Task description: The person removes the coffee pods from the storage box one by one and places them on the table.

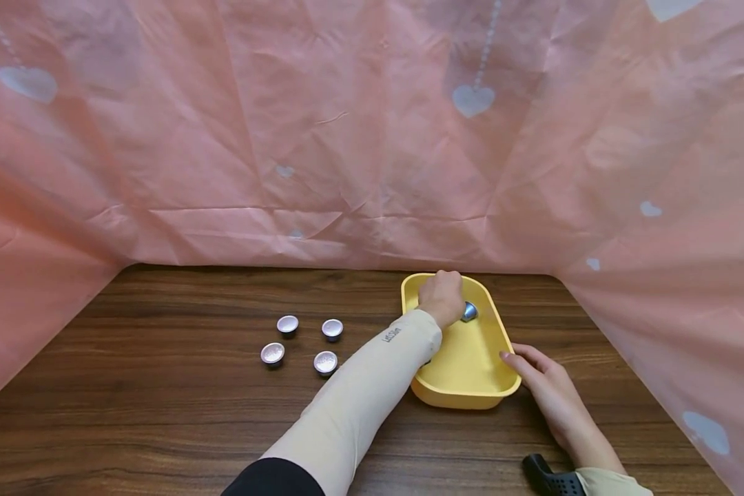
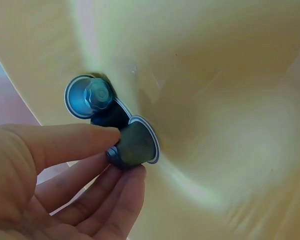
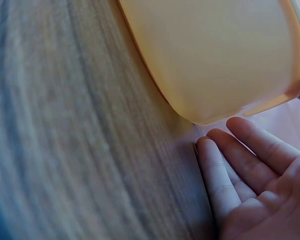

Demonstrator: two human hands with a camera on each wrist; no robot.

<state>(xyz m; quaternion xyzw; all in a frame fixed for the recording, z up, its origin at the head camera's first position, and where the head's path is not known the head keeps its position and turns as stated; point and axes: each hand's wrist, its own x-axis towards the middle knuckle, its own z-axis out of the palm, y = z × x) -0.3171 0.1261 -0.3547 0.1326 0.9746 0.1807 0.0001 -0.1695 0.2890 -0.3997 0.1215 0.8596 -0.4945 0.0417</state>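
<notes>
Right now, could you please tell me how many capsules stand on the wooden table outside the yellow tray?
4, left of the tray: back-left capsule, back-right capsule, front-left capsule, and front-right capsule beside the left sleeve, which may hide more.

free tray [image 1: 468, 362] middle, forearm [image 1: 359, 403] (left); capsule [image 1: 469, 312] beyond

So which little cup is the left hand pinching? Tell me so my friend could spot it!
Find the yellow tray on the wooden table, then the left hand reaching inside it. That hand pinches a small dark capsule with a pale rim. A shiny blue capsule and another dark one are close by, but only this one is between thumb and fingers.
</notes>
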